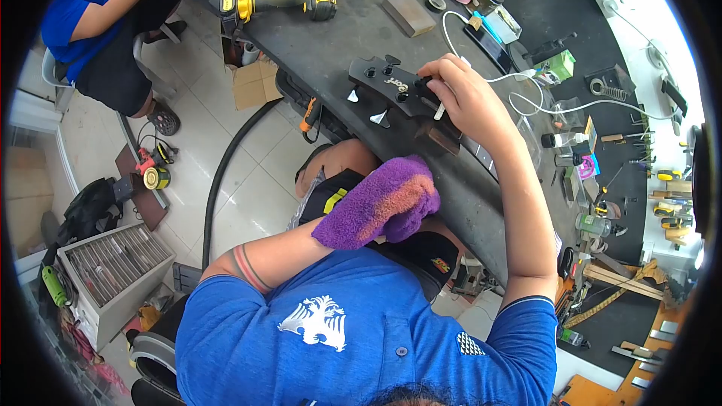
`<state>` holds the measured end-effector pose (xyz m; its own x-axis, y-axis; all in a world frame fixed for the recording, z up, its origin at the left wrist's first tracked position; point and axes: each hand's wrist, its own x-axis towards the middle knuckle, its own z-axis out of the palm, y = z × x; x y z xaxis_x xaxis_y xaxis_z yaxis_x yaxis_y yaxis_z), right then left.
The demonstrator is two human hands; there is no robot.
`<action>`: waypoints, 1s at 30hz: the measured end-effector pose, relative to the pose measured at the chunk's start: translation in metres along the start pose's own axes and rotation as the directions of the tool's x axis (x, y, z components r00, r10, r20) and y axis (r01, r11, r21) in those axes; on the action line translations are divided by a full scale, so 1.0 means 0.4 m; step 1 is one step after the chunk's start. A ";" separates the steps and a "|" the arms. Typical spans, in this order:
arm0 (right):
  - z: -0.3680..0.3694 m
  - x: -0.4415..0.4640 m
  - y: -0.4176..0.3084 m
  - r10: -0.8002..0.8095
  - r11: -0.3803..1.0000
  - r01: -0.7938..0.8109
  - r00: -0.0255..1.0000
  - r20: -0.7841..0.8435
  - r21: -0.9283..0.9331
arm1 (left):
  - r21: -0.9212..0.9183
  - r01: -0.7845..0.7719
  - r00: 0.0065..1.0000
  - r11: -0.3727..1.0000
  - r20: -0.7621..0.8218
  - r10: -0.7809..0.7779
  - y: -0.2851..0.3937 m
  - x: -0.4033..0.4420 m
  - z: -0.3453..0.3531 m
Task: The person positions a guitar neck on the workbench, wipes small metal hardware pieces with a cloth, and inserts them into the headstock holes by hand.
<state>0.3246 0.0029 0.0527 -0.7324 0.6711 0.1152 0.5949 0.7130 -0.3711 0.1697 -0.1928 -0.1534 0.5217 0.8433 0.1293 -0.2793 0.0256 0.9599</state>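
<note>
The guitar headstock (387, 89) lies just left of your right hand (462, 94), whose thumb and fingers bend in at its edge; whether they pinch a tuning post there, you can't be sure from this angle. Your left hand is hidden under a fuzzy purple cloth (383, 203), nearer your body than the headstock, so its grip can't be told. That cloth's loose pile could snag on the posts or the pale tuner buttons (380, 117) if you drag it across them, and a hard tug could scratch the finish or bend a shaft. Below your right grip, a brown wooden block (438, 137) seems to prop the neck; if it slid, the neck might drop against the worktop (338, 45). The white cable (519, 75) loops just beyond your right hand, where a careless sweep could catch it. The headstock reads "Cort", as best you can make out. Farther off, beyond and left of your right grip, the yellow-and-black drill (238, 0) shows a label too small to read, as is the lettering on the green-and-white box (556, 68) to the right.
</note>
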 end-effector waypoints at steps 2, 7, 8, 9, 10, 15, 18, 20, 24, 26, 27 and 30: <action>0.001 -0.002 0.002 -0.024 1.000 0.023 0.999 -0.022 -0.013 | 0.006 0.003 1.000 1.000 0.009 -0.003 0.003 0.003 -0.001; -0.009 0.000 -0.004 -0.048 0.998 0.047 0.999 -0.023 -0.053 | -0.135 0.019 1.000 0.991 0.000 -0.019 -0.009 0.005 0.006; -0.010 0.001 -0.008 -0.052 0.997 0.050 0.998 -0.026 -0.056 | -0.197 0.043 0.999 0.980 0.000 -0.043 -0.008 0.006 0.005; -0.012 0.003 -0.015 -0.037 0.997 0.035 0.999 -0.032 -0.067 | -0.156 0.017 1.000 0.988 -0.005 -0.019 -0.012 0.003 0.005; -0.015 0.004 -0.023 -0.023 0.997 0.020 0.999 -0.039 -0.077 | -0.115 -0.007 1.000 0.993 -0.009 0.006 -0.016 -0.001 0.005; -0.011 0.011 -0.011 -0.035 0.996 0.035 0.999 -0.003 -0.085 | 0.071 -0.025 1.000 0.997 0.004 0.024 0.005 0.003 0.001; -0.011 0.015 -0.018 -0.031 0.995 0.032 0.999 0.017 -0.097 | 0.017 -0.015 1.000 1.000 -0.003 0.015 0.019 0.001 0.002; -0.011 0.017 -0.019 -0.019 0.996 0.021 1.000 0.018 -0.088 | 0.010 -0.039 0.999 0.999 0.010 0.039 0.013 0.000 0.001; -0.016 0.019 -0.010 -0.041 0.995 0.044 0.998 0.042 -0.092 | -0.143 0.073 0.997 0.987 0.013 -0.072 0.005 0.005 0.004; -0.013 0.019 -0.003 -0.052 0.994 0.058 0.997 0.064 -0.094 | -0.202 0.122 0.992 0.972 -0.002 -0.125 -0.032 0.004 0.009; -0.013 0.019 -0.003 -0.046 0.995 0.051 0.997 0.062 -0.082 | -0.165 0.098 0.995 0.981 -0.006 -0.101 -0.027 0.004 0.011; -0.009 0.018 -0.005 -0.042 0.998 0.044 0.998 0.050 -0.048 | -0.133 0.070 0.997 0.989 -0.005 -0.072 -0.007 0.003 0.012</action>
<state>0.3193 0.0071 0.0574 -0.7723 0.6297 0.0839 0.5774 0.7508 -0.3207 0.1749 -0.1944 -0.1549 0.5362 0.8420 0.0591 -0.3466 0.1558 0.9250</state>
